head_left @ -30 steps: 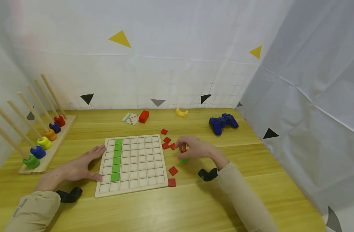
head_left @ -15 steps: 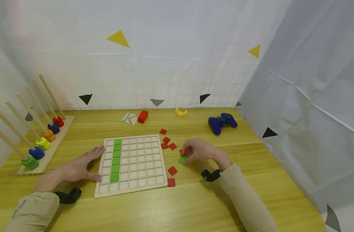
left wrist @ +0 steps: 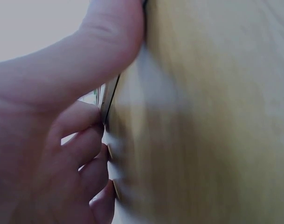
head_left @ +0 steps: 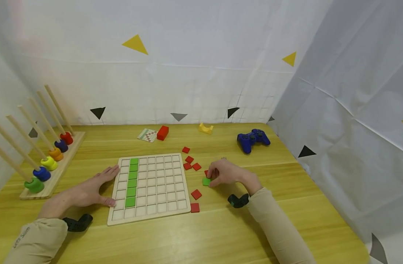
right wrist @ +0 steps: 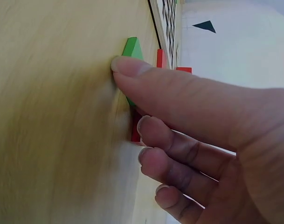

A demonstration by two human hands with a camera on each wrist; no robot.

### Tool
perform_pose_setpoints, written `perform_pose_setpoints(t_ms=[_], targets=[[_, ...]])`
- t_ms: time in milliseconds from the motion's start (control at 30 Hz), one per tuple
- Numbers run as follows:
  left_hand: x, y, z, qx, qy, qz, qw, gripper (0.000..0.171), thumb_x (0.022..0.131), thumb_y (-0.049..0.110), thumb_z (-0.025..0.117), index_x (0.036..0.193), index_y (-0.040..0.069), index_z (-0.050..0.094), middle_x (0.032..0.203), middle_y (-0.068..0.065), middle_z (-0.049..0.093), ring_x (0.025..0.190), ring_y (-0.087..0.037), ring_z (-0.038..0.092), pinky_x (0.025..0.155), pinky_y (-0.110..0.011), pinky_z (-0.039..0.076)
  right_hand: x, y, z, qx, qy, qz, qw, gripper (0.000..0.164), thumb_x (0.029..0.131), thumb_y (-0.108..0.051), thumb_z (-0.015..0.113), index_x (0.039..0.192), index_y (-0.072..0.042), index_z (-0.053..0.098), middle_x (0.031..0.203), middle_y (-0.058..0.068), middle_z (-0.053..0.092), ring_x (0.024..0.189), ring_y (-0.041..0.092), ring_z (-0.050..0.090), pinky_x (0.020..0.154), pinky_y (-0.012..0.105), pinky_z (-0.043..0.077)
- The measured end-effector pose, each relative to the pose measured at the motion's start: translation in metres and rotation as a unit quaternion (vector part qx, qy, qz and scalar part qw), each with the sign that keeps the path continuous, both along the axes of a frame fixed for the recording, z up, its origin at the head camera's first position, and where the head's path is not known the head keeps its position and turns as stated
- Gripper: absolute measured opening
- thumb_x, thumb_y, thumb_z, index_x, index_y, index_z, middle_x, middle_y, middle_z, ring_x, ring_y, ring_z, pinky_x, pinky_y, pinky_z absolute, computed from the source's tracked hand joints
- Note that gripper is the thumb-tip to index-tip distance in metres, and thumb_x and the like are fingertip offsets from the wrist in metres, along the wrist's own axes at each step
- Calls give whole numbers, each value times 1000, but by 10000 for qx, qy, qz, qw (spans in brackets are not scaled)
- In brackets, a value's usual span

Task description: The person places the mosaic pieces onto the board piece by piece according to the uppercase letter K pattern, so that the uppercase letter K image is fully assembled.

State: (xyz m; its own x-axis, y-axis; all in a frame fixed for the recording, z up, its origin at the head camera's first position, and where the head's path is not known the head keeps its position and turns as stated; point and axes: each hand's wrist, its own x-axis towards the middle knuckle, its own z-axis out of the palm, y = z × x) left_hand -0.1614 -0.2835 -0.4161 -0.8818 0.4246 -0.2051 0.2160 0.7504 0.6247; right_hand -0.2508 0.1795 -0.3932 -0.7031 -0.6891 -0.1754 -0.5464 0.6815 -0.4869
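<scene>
A wooden grid board (head_left: 146, 217) lies flat, with one column of green square tiles (head_left: 130, 191) near its left side. My left hand (head_left: 89, 190) rests at the board's left edge, thumb and fingers spread along it. To the right of the board, my right hand (head_left: 227, 173) pinches a loose green tile (head_left: 206, 182) low over the table. In the right wrist view the thumb lies against this green tile (right wrist: 132, 46), and the index finger is hidden behind the thumb. Beside it a red tile (right wrist: 135, 128) shows near the other curled fingertips.
Several red tiles (head_left: 196, 194) lie scattered along the board's right side. Farther back are a patterned card (head_left: 148, 135), a red block (head_left: 163, 132), a yellow curved piece (head_left: 206, 128) and a blue game controller (head_left: 253, 140). A peg rack (head_left: 69, 156) with coloured rings stands at left.
My right hand has closed its thumb and finger at the green tile, which has shifted slightly left and turned, showing more. The left hand and board stay in place.
</scene>
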Motion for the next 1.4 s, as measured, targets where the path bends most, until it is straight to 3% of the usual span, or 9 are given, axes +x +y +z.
perform_pose_setpoints(t_ms=[367,1167,1400], targets=[[1,0,1,35,3,-21,10000,115,76,45,83,157,-4,18,162,-32,8,146,-58,4,112,-75,6,0,0,0,-65,-190,-121,9997,22,81,-22,84,95,-11,71,87,-4,66,76,8,57,70,23,50],[1,-1,2,-34,-47,25,10000,116,76,47,83,158,-1,17,162,-33,6,146,-58,4,112,-75,5,-6,3,-6,-174,-122,34,9998,22,82,-26,83,96,-12,73,85,-7,68,75,6,61,70,22,53],[1,0,3,-52,-91,-7,9999,117,76,47,82,158,-2,16,163,-32,6,146,-57,3,113,-74,5,0,-3,4,-400,-115,273,9988,18,86,-26,81,95,-13,74,85,-8,68,75,5,60,69,22,53]])
